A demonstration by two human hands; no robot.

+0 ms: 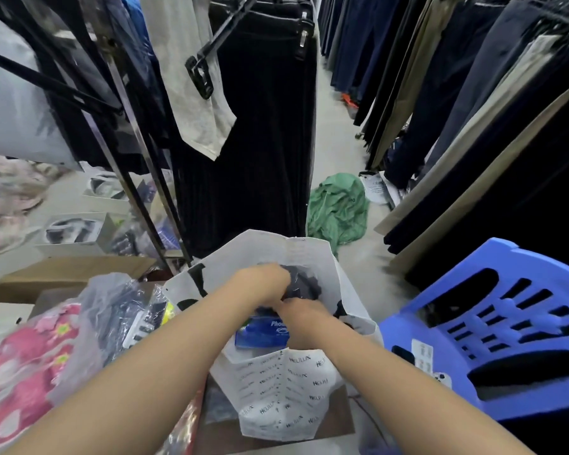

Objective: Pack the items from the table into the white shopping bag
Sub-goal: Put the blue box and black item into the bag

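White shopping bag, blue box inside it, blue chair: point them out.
white shopping bag (286,395), head view, printed near wall.
blue box (260,334), head view, top face.
blue chair (539,262), head view, upper rim.

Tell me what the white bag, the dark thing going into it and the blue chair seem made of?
White shopping bag: probably thin nonwoven fabric or soft plastic, matte; it creases softly and bears printed lettering. Dark item: cloth, apparently; it bunches in soft folds. Blue chair: moulded plastic, slightly glossy, with slots cut through.
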